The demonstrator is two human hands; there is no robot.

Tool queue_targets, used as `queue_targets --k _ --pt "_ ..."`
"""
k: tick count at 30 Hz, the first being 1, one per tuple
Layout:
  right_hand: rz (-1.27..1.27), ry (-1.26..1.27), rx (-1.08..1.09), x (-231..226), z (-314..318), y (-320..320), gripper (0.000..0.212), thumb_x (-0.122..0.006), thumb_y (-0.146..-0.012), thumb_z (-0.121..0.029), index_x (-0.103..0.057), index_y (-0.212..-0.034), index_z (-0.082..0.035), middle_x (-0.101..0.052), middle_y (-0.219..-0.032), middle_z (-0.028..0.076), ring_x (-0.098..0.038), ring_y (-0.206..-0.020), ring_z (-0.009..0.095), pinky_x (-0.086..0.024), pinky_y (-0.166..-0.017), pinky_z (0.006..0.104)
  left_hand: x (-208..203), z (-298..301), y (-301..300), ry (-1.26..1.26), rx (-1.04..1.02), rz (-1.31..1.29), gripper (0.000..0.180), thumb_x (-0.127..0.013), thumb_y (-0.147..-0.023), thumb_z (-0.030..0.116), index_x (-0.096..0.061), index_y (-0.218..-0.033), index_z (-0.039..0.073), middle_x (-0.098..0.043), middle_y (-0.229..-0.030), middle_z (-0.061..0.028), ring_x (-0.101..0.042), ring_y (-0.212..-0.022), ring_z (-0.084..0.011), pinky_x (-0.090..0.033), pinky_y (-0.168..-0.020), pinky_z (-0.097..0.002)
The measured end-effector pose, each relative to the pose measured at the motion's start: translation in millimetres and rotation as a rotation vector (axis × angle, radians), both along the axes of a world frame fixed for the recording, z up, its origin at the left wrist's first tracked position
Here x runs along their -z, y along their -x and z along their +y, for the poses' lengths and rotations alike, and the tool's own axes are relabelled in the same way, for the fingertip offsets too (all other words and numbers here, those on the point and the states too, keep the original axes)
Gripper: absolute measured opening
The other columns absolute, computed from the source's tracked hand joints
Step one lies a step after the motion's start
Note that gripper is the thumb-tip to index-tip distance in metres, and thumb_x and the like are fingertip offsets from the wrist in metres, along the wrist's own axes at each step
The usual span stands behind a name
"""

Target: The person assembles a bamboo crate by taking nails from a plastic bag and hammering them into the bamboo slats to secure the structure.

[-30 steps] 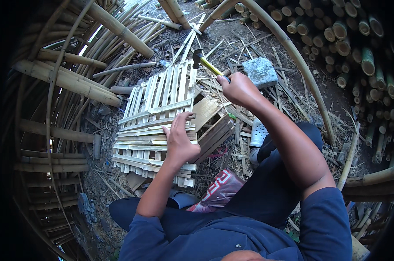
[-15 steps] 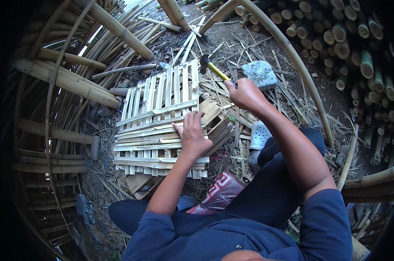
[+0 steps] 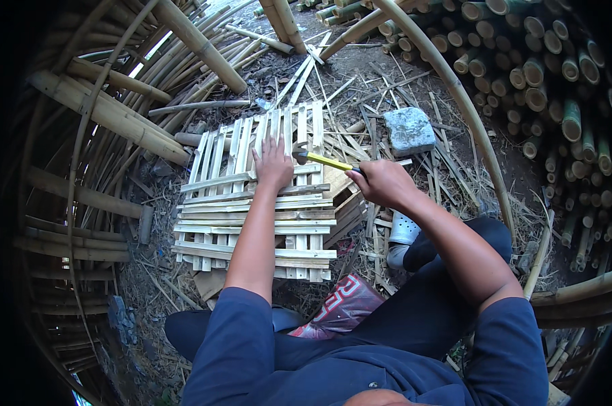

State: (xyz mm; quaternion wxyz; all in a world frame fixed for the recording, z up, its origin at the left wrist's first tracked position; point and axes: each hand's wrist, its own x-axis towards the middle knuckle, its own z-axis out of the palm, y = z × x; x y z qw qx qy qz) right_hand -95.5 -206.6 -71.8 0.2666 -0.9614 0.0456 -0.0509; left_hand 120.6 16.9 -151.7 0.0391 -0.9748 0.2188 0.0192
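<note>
Dark earth ground (image 3: 350, 62), littered with dry shavings and split bamboo strips (image 3: 448, 172), carries a low wooden support (image 3: 346, 215) of boards, on which a pale slatted panel (image 3: 231, 152) lies flat. A rough grey stone block (image 3: 409, 130) rests on the litter, beyond the support and to its right. Farther back, long pale slats (image 3: 302, 74) lie crossed near a scrap of clear plastic (image 3: 263, 103). A red-and-white sack (image 3: 340, 304) lies crumpled in the foreground, while cut bamboo poles (image 3: 536, 99) are heaped at upper right, ends outward.
</note>
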Motion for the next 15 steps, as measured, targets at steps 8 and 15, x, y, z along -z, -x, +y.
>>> queue_targets --k 8,15 --pt "0.033 0.024 0.047 35.2 -8.4 14.3 0.05 -0.053 -0.105 -0.045 -0.065 -0.085 -0.001 -0.067 -0.071 0.024 -0.067 -0.068 0.046 -0.052 -0.064 0.0559 13.1 -4.6 1.1 0.064 -0.003 0.021 0.07 -0.034 -0.103 0.032 -0.014 -0.168 0.017 -0.01 -0.175 -0.011 -0.01 -0.161 -0.0283 -0.009 -0.129 -0.0479" --pt "0.071 0.075 0.066 45.9 -8.9 17.1 0.047 -0.052 -0.105 -0.045 -0.066 -0.089 -0.002 -0.066 -0.069 0.024 -0.067 -0.067 0.046 -0.052 -0.063 0.0569 9.3 -6.4 2.1 0.07 -0.023 0.031 0.068 -0.034 -0.104 0.032 -0.015 -0.168 0.017 -0.01 -0.175 -0.0094 -0.011 -0.161 -0.0267 -0.01 -0.129 -0.0473"
